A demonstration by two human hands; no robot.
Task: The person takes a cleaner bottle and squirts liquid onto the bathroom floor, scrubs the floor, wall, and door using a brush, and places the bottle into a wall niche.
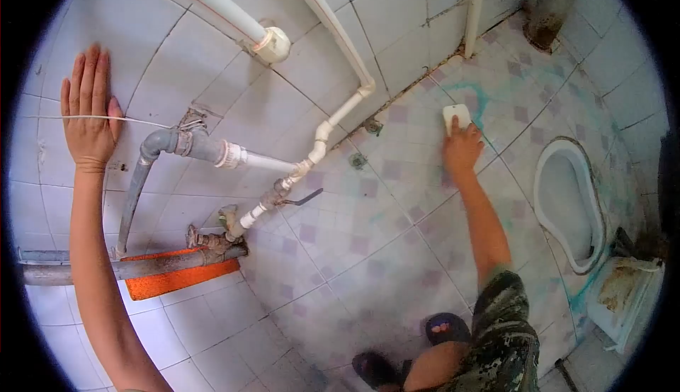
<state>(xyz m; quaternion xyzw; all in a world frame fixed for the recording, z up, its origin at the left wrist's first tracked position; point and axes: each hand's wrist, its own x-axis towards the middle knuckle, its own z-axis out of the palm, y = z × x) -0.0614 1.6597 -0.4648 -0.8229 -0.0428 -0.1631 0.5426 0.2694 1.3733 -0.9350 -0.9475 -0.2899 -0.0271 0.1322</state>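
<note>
My left hand (88,112) lies flat against the white wall tiles, its fingers stretched out. A thin white cord (138,120) crosses the view at that hand and runs to the grey pipe elbow (159,142) beside it. Down on the tiled floor, my right hand (464,144) is closed around the near end of a white, rounded block (455,114). The underside of the block is hidden, so I cannot tell whether it is a brush. Blue-green liquid (480,101) streaks the floor right beside the block.
White pipes (340,116) run along the wall, with a lever valve (304,197) low down. An orange piece (184,275) sits behind a grey pipe. A squat toilet (567,194) is set in the floor at right, near a stained white bin (623,293). Two dark sandals (448,328) stand below.
</note>
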